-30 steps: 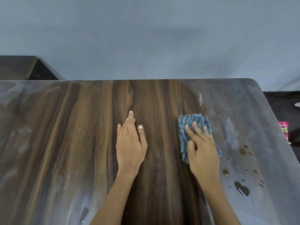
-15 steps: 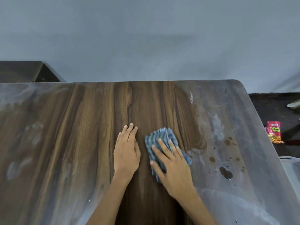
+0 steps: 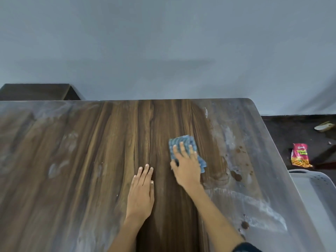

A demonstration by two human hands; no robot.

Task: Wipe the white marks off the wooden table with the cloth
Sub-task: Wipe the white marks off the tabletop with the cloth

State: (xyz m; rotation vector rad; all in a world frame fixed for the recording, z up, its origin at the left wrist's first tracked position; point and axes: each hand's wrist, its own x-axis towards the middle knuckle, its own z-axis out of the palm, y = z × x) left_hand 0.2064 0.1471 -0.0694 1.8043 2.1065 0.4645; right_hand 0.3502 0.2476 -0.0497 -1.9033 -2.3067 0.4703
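Two hands lie on the bench (image 3: 76, 179); the right hand (image 3: 187, 166) is flat on the blue cloth (image 3: 183, 142), fingers straight and a little spread, pressing it down on the wood; the left hand (image 3: 141, 193) rests palm-down on bare wood just left of it, fingers straight and close together, holding nothing. The cloth sits a little right of the bench's middle, nearer the far edge than the near one; it is folded into a rough oblong whose long axis runs from the far edge toward the near right, and one crumpled corner sticks out from under the right hand on the right side. The strip of wood under and between the hands is dark and clean; white marks (image 3: 254, 204) cloud the surface toward the right edge, with a chalky band running to the near right corner, and paler smears (image 3: 58, 168) lie toward the left edge. Brown wet spots (image 3: 236, 175) dot the white haze right of the cloth. Off the right edge stands a pale plastic tub (image 3: 312, 180); beyond it on the dark floor lies a red snack packet (image 3: 300, 155).
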